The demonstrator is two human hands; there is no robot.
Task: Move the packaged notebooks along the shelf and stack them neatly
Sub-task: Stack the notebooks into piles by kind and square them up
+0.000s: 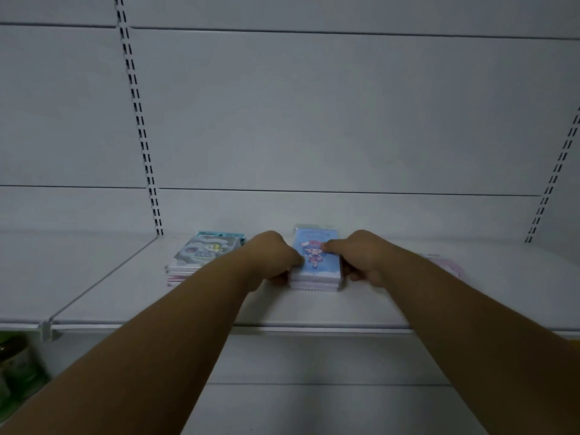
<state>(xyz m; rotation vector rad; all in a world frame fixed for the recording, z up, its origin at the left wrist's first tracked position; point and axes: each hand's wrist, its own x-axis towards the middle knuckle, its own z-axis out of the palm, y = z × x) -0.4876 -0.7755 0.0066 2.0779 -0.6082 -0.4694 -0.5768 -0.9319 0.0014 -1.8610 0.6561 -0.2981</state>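
Observation:
A small stack of packaged notebooks, its top cover light blue with a cartoon girl, lies in the middle of the white shelf. My left hand grips the stack's left side and my right hand grips its right side, thumb on the top cover. A second stack with a grey-green cartoon cover lies to the left, partly hidden by my left forearm. A pink packaged notebook shows on the right, mostly hidden behind my right forearm.
The shelf's white back panel carries slotted uprights at left and right. A shelf seam runs diagonally at the left. Green containers stand on a lower level at the bottom left.

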